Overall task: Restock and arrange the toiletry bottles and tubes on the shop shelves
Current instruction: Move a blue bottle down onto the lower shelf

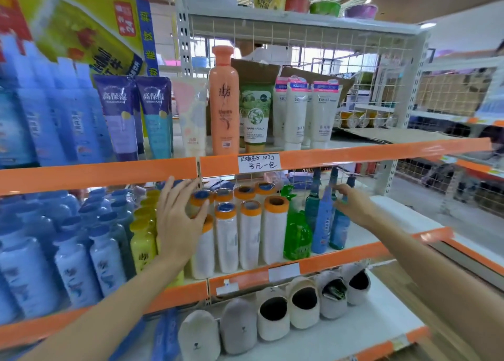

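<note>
On the middle shelf (341, 257) stand several white bottles with orange caps (251, 232). My left hand (177, 218) grips the top of the front-left one (203, 254), fingers curled round its cap. To the right are a green spray bottle (297, 232), a blue spray bottle (323, 221) and a teal spray bottle (339, 229). My right hand (354, 205) pinches the neck of the teal one, beside the blue one. The upper shelf holds a tall orange bottle (224, 101), purple tubes (136, 115), a green tube (255, 115) and white tubes (308, 112).
Blue bottles (41, 251) and yellow bottles (143, 235) crowd the middle shelf's left side. Grey and white slippers (272, 314) line the bottom shelf. An orange rail with a handwritten price tag (259, 162) fronts the upper shelf. Flat cardboard (390, 135) lies on its right part.
</note>
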